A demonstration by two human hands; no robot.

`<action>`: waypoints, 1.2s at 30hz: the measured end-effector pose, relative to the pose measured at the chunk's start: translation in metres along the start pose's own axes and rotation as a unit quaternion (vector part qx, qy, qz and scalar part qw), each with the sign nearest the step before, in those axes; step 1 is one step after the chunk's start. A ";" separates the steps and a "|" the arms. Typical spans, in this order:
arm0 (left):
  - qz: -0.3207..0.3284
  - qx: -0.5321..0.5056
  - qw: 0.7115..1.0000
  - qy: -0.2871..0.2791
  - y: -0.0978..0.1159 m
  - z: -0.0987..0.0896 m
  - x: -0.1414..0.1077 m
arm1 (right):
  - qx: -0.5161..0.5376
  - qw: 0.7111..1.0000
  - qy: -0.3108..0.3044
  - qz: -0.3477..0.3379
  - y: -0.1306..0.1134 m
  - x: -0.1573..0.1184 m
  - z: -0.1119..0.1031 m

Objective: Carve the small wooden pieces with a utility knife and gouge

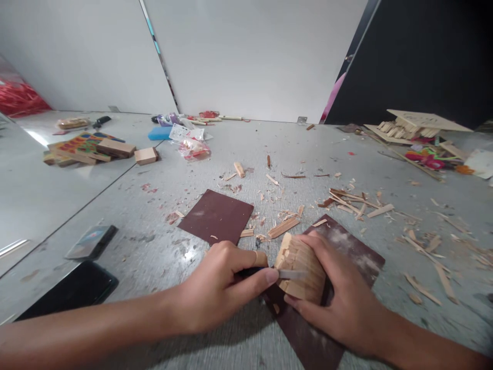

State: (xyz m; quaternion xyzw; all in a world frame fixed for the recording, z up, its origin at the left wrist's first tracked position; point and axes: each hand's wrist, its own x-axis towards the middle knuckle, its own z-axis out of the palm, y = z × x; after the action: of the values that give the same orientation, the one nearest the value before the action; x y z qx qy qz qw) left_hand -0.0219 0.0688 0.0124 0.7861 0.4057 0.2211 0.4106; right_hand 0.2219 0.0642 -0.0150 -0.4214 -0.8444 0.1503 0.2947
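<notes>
My left hand is closed around the dark handle of a carving knife, its thumb pressed near the blade. The knife's flat metal blade lies against a pale wooden block with a rounded side and a rough, chipped face. Gripping that block from the right is my right hand, fingers over its top and thumb below. Under the block lies a dusty brown sheet of sandpaper, partly hidden by my right hand. A second sandpaper sheet is just beyond my left hand.
Wood shavings and splinters litter the table. A black phone and a small box sit at left. Farther back are wooden blocks, plastic packets and a pile of small sticks. White panels stand behind.
</notes>
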 end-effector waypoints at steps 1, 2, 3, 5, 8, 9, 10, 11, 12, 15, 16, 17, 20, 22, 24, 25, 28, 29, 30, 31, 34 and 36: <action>-0.007 -0.010 1.000 0.004 0.001 0.000 0.000 | -0.005 1.000 0.003 0.003 0.001 -0.001 0.001; -0.015 -0.020 1.000 0.008 0.002 0.000 0.001 | -0.011 1.000 0.005 0.006 0.002 -0.002 0.001; -0.023 -0.029 0.999 0.012 0.002 0.000 0.001 | -0.016 1.000 0.007 0.009 0.003 -0.002 0.002; -0.033 -0.045 0.998 0.022 0.003 0.000 0.001 | -0.022 1.000 0.011 0.011 0.005 -0.003 0.003; -0.036 -0.067 0.996 0.045 0.002 0.003 0.002 | -0.026 0.999 0.013 0.016 0.008 -0.002 0.004; -0.034 -0.076 0.995 0.052 0.001 0.004 0.003 | -0.031 0.999 0.017 0.017 0.008 -0.002 0.004; -0.032 -0.085 0.994 0.060 0.001 0.005 0.003 | -0.037 0.999 0.024 0.020 0.009 -0.002 0.005; -0.032 -0.094 0.993 0.066 0.000 0.006 0.004 | -0.041 0.998 0.030 0.023 0.009 -0.001 0.005; -0.032 -0.101 0.992 0.072 0.000 0.006 0.005 | -0.041 0.998 0.034 0.027 0.010 -0.001 0.006; -0.036 -0.114 0.989 0.085 -0.001 0.008 0.008 | -0.019 0.999 0.026 0.039 0.011 0.000 0.007; -0.035 -0.114 0.989 0.089 -0.001 0.008 0.009 | -0.011 0.999 0.024 0.043 0.011 0.000 0.007; -0.035 -0.114 0.989 0.093 -0.001 0.008 0.010 | -0.003 0.999 0.024 0.049 0.011 0.001 0.007; -0.040 -0.111 0.988 0.102 0.000 0.008 0.010 | 0.021 0.997 0.016 0.074 0.011 0.002 0.005; -0.054 -0.104 0.987 0.107 0.001 0.008 0.011 | 0.042 0.996 0.003 0.084 0.010 0.004 0.004; -0.069 -0.093 0.987 0.112 0.001 0.008 0.011 | 0.059 0.994 -0.005 0.089 0.009 0.005 0.004; -0.075 -0.088 0.987 0.115 0.002 0.008 0.011 | 0.063 0.994 -0.003 0.094 0.009 0.005 0.004; -0.087 -0.080 0.985 0.125 0.002 0.008 0.013 | 0.062 0.992 0.014 0.110 0.011 0.005 0.006; -0.087 -0.078 0.985 0.128 0.002 0.007 0.014 | 0.059 0.992 0.019 0.112 0.011 0.006 0.006; -0.087 -0.076 0.984 0.132 0.002 0.007 0.014 | 0.058 0.992 0.021 0.112 0.011 0.006 0.007; -0.086 -0.074 0.984 0.135 0.001 0.007 0.014 | 0.058 0.992 0.020 0.106 0.011 0.007 0.006; -0.081 -0.081 0.985 0.132 0.001 0.009 0.014 | 0.068 0.994 0.016 0.083 0.006 0.012 0.003; -0.075 -0.088 0.985 0.131 0.002 0.012 0.014 | 0.077 0.994 0.013 0.078 0.003 0.014 0.000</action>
State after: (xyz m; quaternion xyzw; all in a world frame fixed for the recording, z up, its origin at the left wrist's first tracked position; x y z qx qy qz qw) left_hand -0.0048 0.0735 0.0074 0.6786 0.4929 0.3250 0.4370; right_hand 0.2173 0.0778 -0.0114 -0.4636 -0.7911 0.2320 0.3247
